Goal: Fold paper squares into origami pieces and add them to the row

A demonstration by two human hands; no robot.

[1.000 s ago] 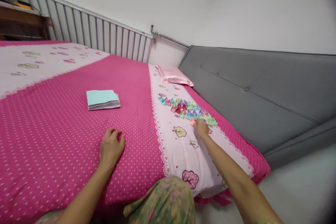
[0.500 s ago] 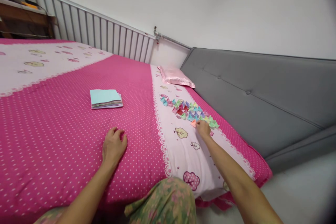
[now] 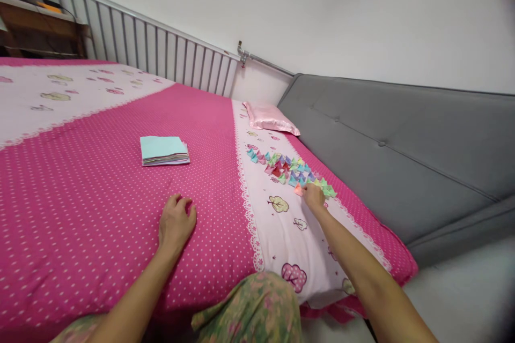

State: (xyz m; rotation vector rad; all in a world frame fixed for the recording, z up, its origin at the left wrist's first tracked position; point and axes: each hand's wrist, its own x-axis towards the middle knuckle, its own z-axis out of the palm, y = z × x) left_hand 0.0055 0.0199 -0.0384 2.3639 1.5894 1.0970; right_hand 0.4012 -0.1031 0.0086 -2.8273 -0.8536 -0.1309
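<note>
My right hand (image 3: 314,196) reaches to the near edge of a cluster of small folded-paper pieces (image 3: 293,174), its fingertips closed on an orange folded-paper piece (image 3: 298,189). The cluster holds several colours: blue, green, pink, red, purple and yellow. Part of it is hidden behind that hand. On the pink dotted bedspread (image 3: 201,134) lies my left hand (image 3: 176,221), palm down, its fingers loosely bent and apart with nothing in them. Beyond it sits a stack of square coloured paper (image 3: 164,150), light blue on top.
A pink satin pillow (image 3: 270,118) lies at the far end of the bed. The grey padded headboard (image 3: 386,161) rises along the right. White railings (image 3: 153,43) run behind the bed, and a wooden desk (image 3: 44,29) stands at far left. My knee (image 3: 257,311) is against the near edge.
The view has shifted very slightly. Both hands stay in nearly the same places, with the right still at the orange folded-paper piece.
</note>
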